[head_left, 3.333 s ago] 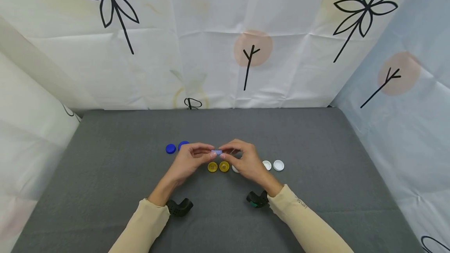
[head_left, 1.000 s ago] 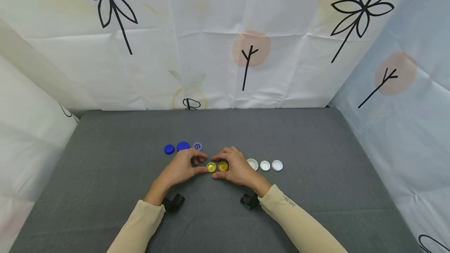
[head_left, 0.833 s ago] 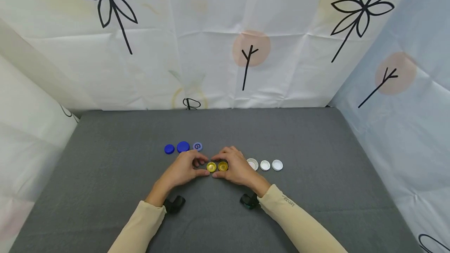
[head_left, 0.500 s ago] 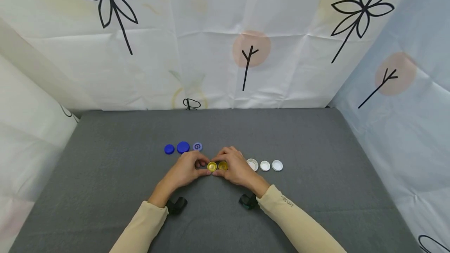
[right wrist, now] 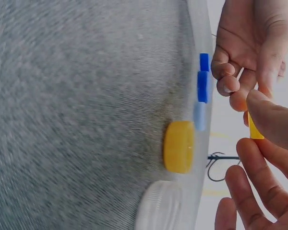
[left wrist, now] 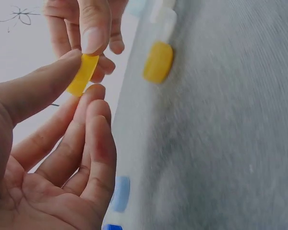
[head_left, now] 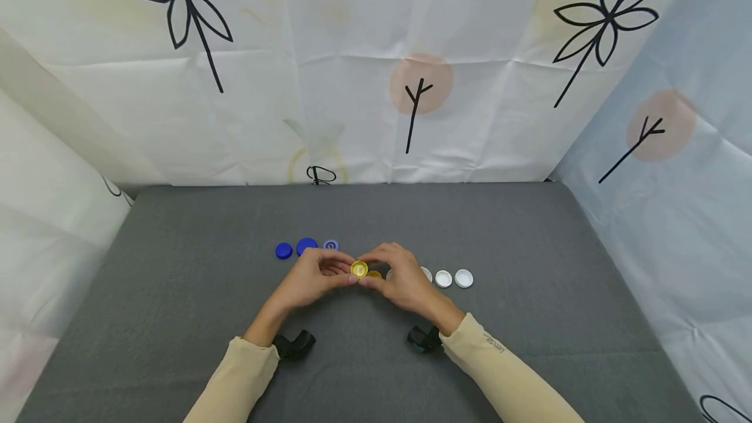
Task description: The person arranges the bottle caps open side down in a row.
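Raised above the table, a yellow bottle cap [head_left: 359,269] is pinched at its edges between my two hands, its hollow side toward the head camera. My left hand [head_left: 311,277] grips it from the left with thumb and fingers. From the right, my right hand [head_left: 405,277] pinches it likewise; its thumb overlaps the yellow cap [left wrist: 84,74] in the left wrist view. A second yellow cap [right wrist: 178,146] lies on the table just below, partly covered by the right hand in the head view.
Two dark blue caps [head_left: 307,245] and a light blue cap [head_left: 331,245] sit in a row behind the left hand. Several white caps [head_left: 463,278] line up to the right, some partly hidden by the right hand. Printed cloth [head_left: 352,116] borders the grey table [head_left: 194,247].
A light blue cap, held by both hands earlier, now lies beside the dark blue caps. Both hands moved to the left yellow cap, took hold of it and lifted it off the table.
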A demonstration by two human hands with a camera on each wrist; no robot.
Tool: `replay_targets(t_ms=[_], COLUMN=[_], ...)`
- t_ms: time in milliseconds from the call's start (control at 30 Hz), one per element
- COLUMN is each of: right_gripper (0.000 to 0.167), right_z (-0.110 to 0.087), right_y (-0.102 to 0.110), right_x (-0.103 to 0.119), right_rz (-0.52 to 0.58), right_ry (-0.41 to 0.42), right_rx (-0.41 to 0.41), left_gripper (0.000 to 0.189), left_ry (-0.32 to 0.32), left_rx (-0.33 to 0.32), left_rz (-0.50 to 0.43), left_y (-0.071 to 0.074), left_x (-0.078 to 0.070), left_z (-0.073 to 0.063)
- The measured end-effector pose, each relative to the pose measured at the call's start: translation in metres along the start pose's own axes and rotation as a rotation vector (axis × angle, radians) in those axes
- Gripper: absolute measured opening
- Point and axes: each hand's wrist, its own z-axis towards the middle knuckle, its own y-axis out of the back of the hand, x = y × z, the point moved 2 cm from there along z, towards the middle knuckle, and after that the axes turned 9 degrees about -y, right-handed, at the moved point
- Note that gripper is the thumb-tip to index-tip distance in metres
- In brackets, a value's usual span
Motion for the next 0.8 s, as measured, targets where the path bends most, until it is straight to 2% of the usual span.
replay_targets(t_ms=[200, 367, 567, 700, 800], right_gripper=[0.034, 0.032, 0.023, 0.018, 0.016], right_z=[-0.001, -0.004, -0.006, -0.007, -0.007], right_y=[0.006, 0.01, 0.016, 0.02, 0.021], right_x=[0.0, -0.002, -0.005, -0.006, -0.007], right_rz=[0.053, 0.153, 0.287, 0.347, 0.353], right_ry=[0.029, -0.011, -0.089, -0.099, -0.083], right_rx=[-0.051, -0.011, 0.03, 0.018, -0.006], left_gripper=[0.026, 0.025, 0.019, 0.018, 0.019], left_ry=[0.057, 0.071, 0.026, -0.002, 0.006], left_rx=[-0.03, -0.049, -0.106, -0.128, -0.122], left_rz=[-0.056, -0.086, -0.094, -0.111, -0.127], left_y=[-0.002, -0.005, -0.009, -0.01, -0.011], left_x=[-0.002, -0.006, -0.013, -0.017, -0.017], left_z=[0.001, 0.002, 0.003, 0.004, 0.006])
